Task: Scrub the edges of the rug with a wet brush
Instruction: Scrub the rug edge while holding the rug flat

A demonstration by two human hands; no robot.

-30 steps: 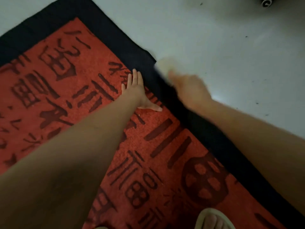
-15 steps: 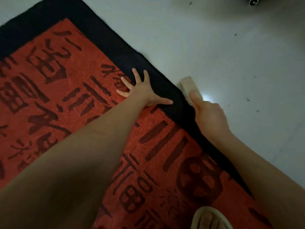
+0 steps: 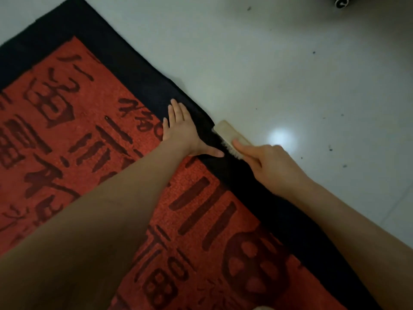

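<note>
The scrubbing step is in hand: the right hand (image 3: 271,163) curls its fingers (image 3: 242,147) round the brush (image 3: 230,136), bristles at the outer side of the rug's black border (image 3: 143,86), beside the floor (image 3: 268,74). The left hand (image 3: 182,130) presses flat on the rug (image 3: 93,135), fingers straight. Next, probably strokes along the unbrushed edge, with the rug pinned.

- The rug (image 3: 156,198) lies on the floor (image 3: 290,74), filling the left and lower part of your view; its border (image 3: 138,72) runs diagonally from upper left to lower right.
- Your left hand (image 3: 183,133) rests flat on the rug, across the border's inner side.
- Your right hand (image 3: 270,162) holds the brush (image 3: 230,136) on the border's outer edge, just right of your left thumb.
- Floor lies right and beyond.
</note>
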